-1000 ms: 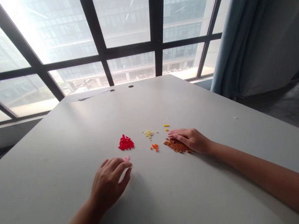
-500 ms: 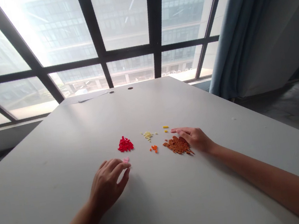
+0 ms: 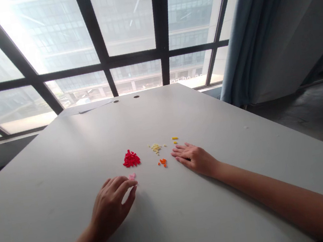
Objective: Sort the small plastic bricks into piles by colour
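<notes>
A heap of tiny red plastic pieces (image 3: 131, 158) lies on the table in front of me, with a few pink pieces (image 3: 131, 176) just below it. My left hand (image 3: 110, 205) rests with curled fingers, its fingertips right by the pink pieces, holding nothing I can see. My right hand (image 3: 194, 158) lies flat with fingers apart, close to small orange pieces (image 3: 163, 162). Cream pieces (image 3: 155, 148) and a few yellow pieces (image 3: 174, 139) lie further up. No brown-orange heap shows; it may be hidden under my right hand.
The pale grey table (image 3: 64, 163) runs to a far edge with two small holes and a flat sheet (image 3: 95, 105). Behind it stands a large dark-framed window (image 3: 125, 21). A blue-grey curtain (image 3: 245, 31) hangs at right, above a dark floor (image 3: 301, 124).
My right hand has slid left over the place of the brown-orange heap, which no longer shows. My left hand has barely moved. The whole view has shifted slightly.
</notes>
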### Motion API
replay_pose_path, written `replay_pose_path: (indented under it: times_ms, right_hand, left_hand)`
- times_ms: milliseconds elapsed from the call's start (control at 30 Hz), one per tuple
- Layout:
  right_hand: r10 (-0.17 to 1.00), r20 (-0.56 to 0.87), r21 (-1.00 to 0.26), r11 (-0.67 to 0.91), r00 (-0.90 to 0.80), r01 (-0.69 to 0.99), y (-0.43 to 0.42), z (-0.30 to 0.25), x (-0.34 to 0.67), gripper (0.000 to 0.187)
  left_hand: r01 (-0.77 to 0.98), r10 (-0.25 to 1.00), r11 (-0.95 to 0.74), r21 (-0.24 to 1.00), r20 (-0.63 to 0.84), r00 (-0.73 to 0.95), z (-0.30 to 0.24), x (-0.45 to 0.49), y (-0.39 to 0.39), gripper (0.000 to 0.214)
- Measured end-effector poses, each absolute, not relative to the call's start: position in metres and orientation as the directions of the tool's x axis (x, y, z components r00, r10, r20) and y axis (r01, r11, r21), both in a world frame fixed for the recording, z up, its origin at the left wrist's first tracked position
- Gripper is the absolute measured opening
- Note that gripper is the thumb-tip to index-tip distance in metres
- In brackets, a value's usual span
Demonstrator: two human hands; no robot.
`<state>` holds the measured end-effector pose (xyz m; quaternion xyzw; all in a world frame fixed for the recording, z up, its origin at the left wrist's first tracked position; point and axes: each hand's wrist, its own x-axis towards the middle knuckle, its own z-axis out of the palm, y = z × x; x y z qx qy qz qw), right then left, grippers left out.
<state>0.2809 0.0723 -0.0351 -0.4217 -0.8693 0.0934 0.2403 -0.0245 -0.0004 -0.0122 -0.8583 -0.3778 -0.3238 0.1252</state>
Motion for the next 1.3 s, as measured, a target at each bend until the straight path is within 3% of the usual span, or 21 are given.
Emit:
replay_pose_path:
  times_ms: [200,800,1067,1200,1300]
  right_hand:
    - [0.785,0.454,-0.447,0.610,-0.422,0.654,0.068,-0.038,0.304,0.027]
    - [0.864,0.491,-0.431,0.352,-0.111,0.831,0.060,-0.038,0.365,0.021]
    - [0.903,0.408,-0.603,0.156,0.134,0.782,0.062,-0.014,0.379,0.028]
    - [0.892,0.449,-0.563,0.247,0.041,0.789,0.075,-0.004,0.368,0.022]
    - [0.840,0.473,-0.387,0.470,-0.267,0.793,0.084,-0.007,0.345,0.021]
  left_hand:
    - [0.727,0.570,-0.686,0.035,0.647,0.507,-0.012,-0.024,0.000,0.011]
    - [0.721,0.572,-0.692,0.037,0.637,0.516,-0.014,-0.024,0.000,0.010]
    - [0.717,0.585,-0.695,0.053,0.622,0.521,-0.015,-0.024,0.000,0.009]
    - [0.716,0.587,-0.696,0.056,0.620,0.521,-0.016,-0.025,0.000,0.009]
    - [0.715,0.585,-0.696,0.057,0.623,0.519,-0.016,-0.025,0.000,0.009]
